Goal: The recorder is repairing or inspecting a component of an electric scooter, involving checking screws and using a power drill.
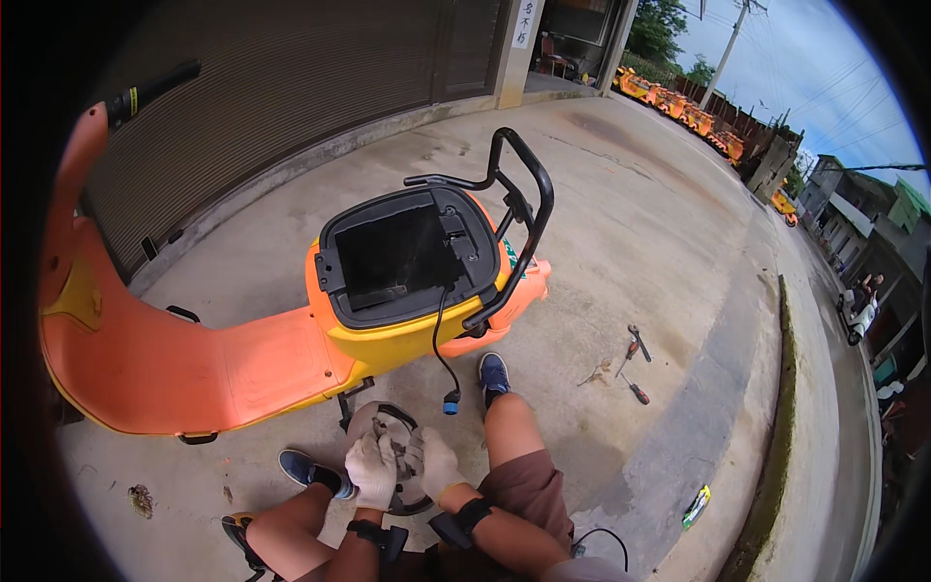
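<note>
I am crouched beside an orange and yellow electric scooter (242, 359) with its seat off, showing an open black compartment (402, 257). A black cable with a blue plug (450, 403) hangs down its side. Both my hands wear light work gloves. My left hand (371, 470) and my right hand (432, 464) are together low by the scooter's underside, gripping a grey round part (393, 427) with a dark ring. What exactly the fingers pinch is hidden.
Pliers (635, 344) and a red-handled screwdriver (635, 390) lie on the concrete to my right. A green and white wrapper (696, 506) lies by the kerb. A shuttered wall stands behind the scooter. More orange scooters (679, 107) line the far road.
</note>
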Demonstrator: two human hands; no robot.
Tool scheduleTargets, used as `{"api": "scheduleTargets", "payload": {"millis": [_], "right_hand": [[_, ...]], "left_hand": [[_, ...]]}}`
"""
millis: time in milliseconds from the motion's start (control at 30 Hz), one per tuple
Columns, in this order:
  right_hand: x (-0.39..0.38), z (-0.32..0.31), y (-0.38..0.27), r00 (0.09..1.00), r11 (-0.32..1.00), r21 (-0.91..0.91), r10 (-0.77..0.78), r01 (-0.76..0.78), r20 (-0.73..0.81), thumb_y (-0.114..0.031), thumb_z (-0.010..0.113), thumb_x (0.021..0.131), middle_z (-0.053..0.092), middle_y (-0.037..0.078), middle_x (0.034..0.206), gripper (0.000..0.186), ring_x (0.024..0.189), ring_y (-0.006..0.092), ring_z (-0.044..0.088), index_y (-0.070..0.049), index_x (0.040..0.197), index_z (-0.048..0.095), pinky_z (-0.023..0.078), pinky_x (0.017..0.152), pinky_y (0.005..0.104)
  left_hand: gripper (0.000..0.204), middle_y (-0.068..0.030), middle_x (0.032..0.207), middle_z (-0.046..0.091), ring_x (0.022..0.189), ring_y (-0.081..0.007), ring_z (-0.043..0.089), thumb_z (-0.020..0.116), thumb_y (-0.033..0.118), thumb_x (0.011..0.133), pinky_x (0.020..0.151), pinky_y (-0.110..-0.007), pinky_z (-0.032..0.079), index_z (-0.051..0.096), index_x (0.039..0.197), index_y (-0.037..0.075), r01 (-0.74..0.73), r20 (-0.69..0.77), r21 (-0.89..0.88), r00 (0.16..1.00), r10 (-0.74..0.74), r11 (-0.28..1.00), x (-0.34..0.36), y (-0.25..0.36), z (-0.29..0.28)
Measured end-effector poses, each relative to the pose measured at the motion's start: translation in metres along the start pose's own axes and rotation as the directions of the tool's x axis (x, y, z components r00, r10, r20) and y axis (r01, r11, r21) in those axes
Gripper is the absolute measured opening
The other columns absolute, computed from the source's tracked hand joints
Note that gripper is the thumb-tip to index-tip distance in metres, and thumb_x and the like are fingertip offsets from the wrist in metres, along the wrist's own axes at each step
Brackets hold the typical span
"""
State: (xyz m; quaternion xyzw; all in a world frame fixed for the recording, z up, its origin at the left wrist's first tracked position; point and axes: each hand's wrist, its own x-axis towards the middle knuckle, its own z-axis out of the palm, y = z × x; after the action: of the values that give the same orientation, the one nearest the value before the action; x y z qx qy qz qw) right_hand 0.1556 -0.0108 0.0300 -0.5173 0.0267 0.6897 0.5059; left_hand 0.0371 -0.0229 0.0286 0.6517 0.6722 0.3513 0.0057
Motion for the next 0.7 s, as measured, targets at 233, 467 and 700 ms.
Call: {"api": "scheduleTargets", "payload": {"millis": [233,467,700], "right_hand": [[0.051,-0.022,0.080,0.932,0.991,-0.055,-0.096,0.123,0.350,-0.024,0.052,0.098,0.066,0.010,0.118,0.034,0.108,0.0247,0.062,-0.004,0.125,0.058,0.049,0.096,0.0340],[0.038,-0.022,0.058,0.807,0.985,-0.047,-0.110,0.168,0.580,-0.020,0.040,0.106,0.064,0.007,0.114,0.028,0.109,0.0171,0.061,-0.006,0.121,0.058,0.049,0.099,0.0306],[0.062,-0.035,0.045,0.734,0.979,0.124,0.034,-0.159,0.679,-0.016,0.046,0.101,0.064,0.008,0.119,0.026,0.113,0.0189,0.062,-0.006,0.122,0.057,0.048,0.103,0.0332]], "left_hand": [[0.021,-0.0204,0.077,0.063,0.074,-0.0418,0.062,0.060,0.023,0.092,0.068,-0.049,0.049,0.064,0.087,0.002,0.055,-0.072,-0.144,0.995,-0.066,0.988,-0.006,0.004,0.001],[0.018,-0.0152,0.085,0.064,0.081,-0.0378,0.063,0.059,0.022,0.091,0.073,-0.046,0.050,0.068,0.097,0.007,-0.081,-0.027,-0.289,0.997,0.076,0.954,-0.013,0.002,0.001],[0.023,-0.0134,0.084,0.063,0.082,-0.0367,0.064,0.063,0.020,0.085,0.074,-0.046,0.051,0.068,0.106,0.012,-0.082,0.223,-0.306,0.962,0.155,0.949,-0.010,0.019,-0.005]]}}
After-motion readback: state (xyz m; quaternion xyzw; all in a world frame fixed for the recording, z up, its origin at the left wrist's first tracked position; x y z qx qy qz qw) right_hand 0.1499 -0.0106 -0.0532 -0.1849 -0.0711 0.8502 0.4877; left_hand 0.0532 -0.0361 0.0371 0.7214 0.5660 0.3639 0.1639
